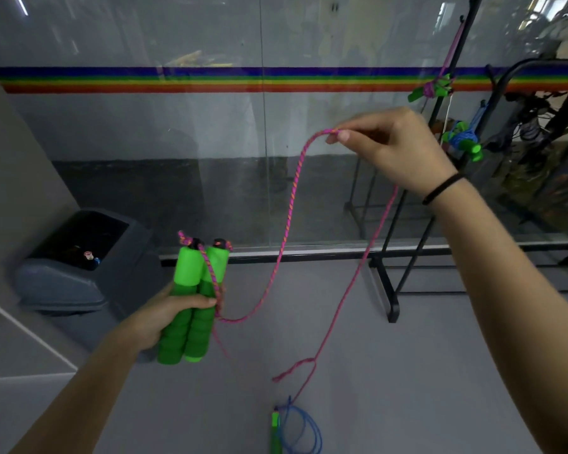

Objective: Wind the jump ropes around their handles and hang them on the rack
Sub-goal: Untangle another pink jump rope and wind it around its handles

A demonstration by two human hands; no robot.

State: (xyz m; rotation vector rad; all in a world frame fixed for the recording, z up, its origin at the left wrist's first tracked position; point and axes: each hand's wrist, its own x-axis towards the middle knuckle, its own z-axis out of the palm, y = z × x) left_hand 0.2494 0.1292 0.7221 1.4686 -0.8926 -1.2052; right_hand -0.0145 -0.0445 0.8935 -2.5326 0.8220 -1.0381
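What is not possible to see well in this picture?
In the head view:
blue rope, cut off by the bottom edge;
rack top, cut off by the upper edge;
pink rope, partly hidden behind the right hand;
fingers of the left hand, hidden behind the green handles.

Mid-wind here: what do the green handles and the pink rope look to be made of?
Green handles: probably soft foam, matte with no glare, moulded in ribbed rings below a smoother, lighter top sleeve. Pink rope: apparently braided textile cord, matte, with orange flecks in a twisted pattern. It hangs limp in loose curves, so it is likely not stiff plastic.
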